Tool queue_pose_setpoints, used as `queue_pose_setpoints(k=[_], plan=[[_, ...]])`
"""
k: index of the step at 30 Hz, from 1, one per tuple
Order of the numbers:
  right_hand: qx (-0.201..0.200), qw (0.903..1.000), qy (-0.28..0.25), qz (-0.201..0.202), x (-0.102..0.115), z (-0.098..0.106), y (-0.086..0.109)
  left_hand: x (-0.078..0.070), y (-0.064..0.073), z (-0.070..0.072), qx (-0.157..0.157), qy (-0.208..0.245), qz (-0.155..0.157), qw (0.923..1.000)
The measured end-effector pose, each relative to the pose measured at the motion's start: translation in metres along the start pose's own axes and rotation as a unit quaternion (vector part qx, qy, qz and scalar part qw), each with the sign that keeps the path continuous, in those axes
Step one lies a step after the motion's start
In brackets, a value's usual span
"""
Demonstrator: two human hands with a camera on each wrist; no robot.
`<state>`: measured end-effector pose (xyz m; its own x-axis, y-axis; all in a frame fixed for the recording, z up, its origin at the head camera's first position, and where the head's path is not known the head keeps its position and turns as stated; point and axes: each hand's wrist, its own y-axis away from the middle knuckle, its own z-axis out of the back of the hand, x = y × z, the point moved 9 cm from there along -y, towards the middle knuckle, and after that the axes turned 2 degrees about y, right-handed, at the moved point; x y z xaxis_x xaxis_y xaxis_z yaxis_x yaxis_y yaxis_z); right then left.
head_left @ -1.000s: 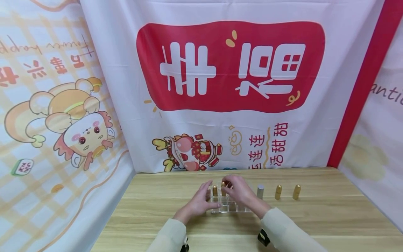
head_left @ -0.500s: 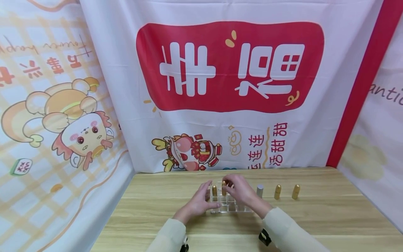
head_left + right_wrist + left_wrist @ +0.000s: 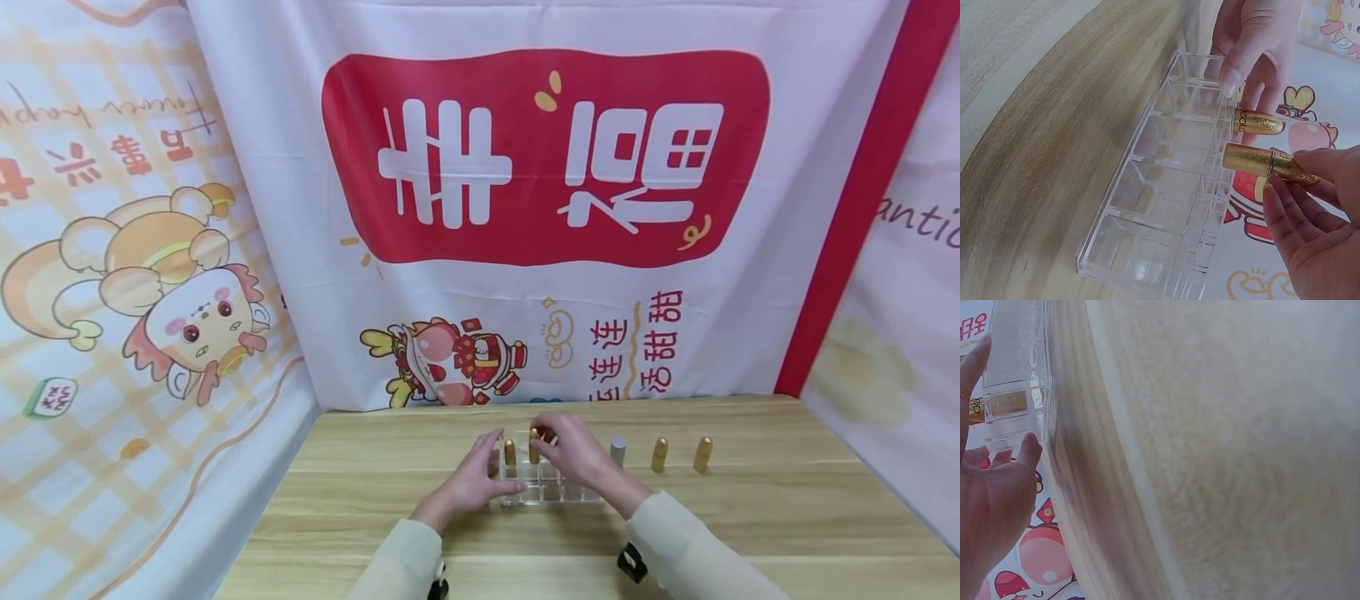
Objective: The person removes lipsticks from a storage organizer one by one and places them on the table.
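A clear plastic lipstick organizer (image 3: pixel 1125 209) with rows of compartments stands on the table. My left hand (image 3: pixel 467 483) holds its left end, thumb along the front and fingers round the side and back. One gold bullet-shaped lipstick (image 3: pixel 510 452) stands in the back row at that end. My right hand (image 3: pixel 576 452) pinches another gold lipstick (image 3: pixel 1250 159) by its rounded top, thumb against fingertips. Its flat base points at the back row, right beside the standing lipstick. In the left wrist view, the left thumb touches the organizer's corner; the right hand is out of that view.
Right of the organizer, a silver-grey tube (image 3: pixel 617 451) and two gold lipsticks, a nearer one (image 3: pixel 659 455) and a farther one (image 3: pixel 702 454), stand in a row on the wooden table (image 3: pixel 750 517). Printed cloth (image 3: pixel 555 350) hangs behind the table's back edge and along both sides.
The pinched lipstick has shifted slightly right, so its gap from the standing lipstick is a little wider. The left hand and organizer stay in place. The head view drifts slightly.
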<state>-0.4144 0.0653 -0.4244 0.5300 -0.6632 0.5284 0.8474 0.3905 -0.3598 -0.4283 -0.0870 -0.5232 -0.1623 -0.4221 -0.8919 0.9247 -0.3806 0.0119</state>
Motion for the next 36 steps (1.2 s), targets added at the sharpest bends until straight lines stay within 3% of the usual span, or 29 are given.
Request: queue_pose_setpoints(k=[10, 25, 36], plan=[[-0.001, 0.9999, -0.012, -0.01, -0.009, 0.003, 0.005, -0.002, 0.002, -0.001, -0.003, 0.009, -0.012, 0.9999], [-0.007, 0.9996, -0.012, -0.024, -0.02, 0.016, 0.014, -0.001, 0.002, -0.001, -0.008, 0.004, 0.002, 1.0], [-0.012, 0.9995, -0.016, -0.023, -0.023, 0.022, 0.018, -0.003, 0.003, -0.001, -0.009, 0.01, -0.008, 0.9999]])
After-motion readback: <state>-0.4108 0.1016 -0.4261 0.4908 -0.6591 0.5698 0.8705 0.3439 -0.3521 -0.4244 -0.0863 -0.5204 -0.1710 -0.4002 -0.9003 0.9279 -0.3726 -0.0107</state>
